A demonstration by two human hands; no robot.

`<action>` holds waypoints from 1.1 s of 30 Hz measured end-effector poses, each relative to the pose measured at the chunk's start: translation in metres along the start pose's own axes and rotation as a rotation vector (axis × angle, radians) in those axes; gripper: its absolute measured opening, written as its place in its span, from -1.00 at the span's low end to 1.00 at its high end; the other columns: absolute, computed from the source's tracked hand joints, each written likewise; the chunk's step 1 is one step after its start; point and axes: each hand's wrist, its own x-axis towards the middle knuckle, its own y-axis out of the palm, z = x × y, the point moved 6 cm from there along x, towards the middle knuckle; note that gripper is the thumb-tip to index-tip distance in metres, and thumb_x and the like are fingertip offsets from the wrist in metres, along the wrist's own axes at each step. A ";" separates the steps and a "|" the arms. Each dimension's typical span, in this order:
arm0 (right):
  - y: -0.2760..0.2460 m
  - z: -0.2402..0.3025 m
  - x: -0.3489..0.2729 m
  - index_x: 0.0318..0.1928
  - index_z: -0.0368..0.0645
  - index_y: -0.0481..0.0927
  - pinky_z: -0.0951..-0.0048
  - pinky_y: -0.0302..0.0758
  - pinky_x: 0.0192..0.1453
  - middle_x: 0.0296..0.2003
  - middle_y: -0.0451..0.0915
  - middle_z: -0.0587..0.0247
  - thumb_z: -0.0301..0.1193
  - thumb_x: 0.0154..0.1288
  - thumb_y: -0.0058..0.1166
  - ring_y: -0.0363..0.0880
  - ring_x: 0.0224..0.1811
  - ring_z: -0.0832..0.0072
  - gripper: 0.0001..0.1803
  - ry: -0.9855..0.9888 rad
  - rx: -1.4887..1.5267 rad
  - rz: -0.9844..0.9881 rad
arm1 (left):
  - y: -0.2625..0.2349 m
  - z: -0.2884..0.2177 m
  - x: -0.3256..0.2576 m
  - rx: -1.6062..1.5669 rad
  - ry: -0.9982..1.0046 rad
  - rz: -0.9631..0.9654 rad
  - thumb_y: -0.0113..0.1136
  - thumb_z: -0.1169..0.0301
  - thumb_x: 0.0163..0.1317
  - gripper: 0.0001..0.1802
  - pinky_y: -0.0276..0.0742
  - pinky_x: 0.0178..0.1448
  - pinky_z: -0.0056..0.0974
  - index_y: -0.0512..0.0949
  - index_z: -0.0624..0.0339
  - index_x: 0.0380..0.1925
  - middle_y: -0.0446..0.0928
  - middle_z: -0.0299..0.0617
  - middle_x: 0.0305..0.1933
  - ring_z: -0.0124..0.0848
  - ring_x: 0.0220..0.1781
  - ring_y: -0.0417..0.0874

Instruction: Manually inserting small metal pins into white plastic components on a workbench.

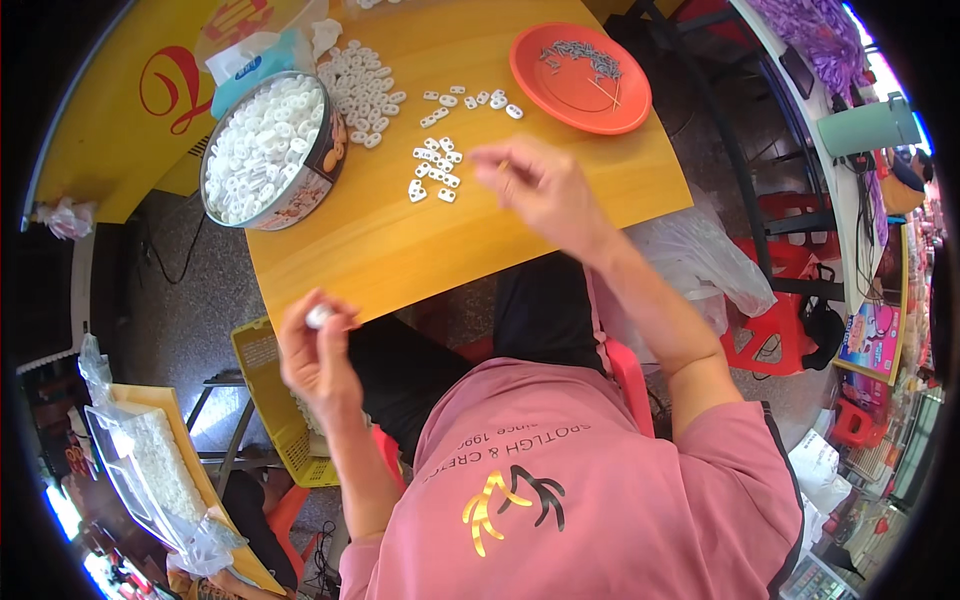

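Past the table's near left edge, my left hand [325, 365] pinches a small white plastic piece [318, 316] between thumb and fingers. My right hand [548, 195] is over the table, its fingers closed together. A thin yellowish tip shows at them, too small to name. Beside that hand lies a cluster of small white oval pieces with holes [437, 170]. A short row of similar pieces [470, 102] sits farther back. At the far right, a red plastic plate [622, 118] carries many small grey metal pins [585, 55] and a few thin sticks [606, 95].
A round tin [325, 165] full of white pieces stands at the table's left, with a loose pile [362, 90] beside it. Behind it is a blue tissue pack [255, 68]. Below the table's left corner is a yellow crate [270, 400]. A clear plastic bag [700, 255] hangs at the right.
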 end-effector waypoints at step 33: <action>0.014 -0.018 0.095 -0.29 -0.14 0.68 0.12 0.57 -0.21 -0.31 0.61 0.11 -0.29 0.29 0.15 0.65 -0.31 0.10 -0.81 -0.330 -0.868 0.115 | 0.066 0.014 -0.010 0.413 0.294 0.117 0.15 0.73 0.22 -0.68 0.57 -0.23 -0.35 0.54 0.34 -0.01 0.53 0.01 -0.06 -0.34 -0.26 0.63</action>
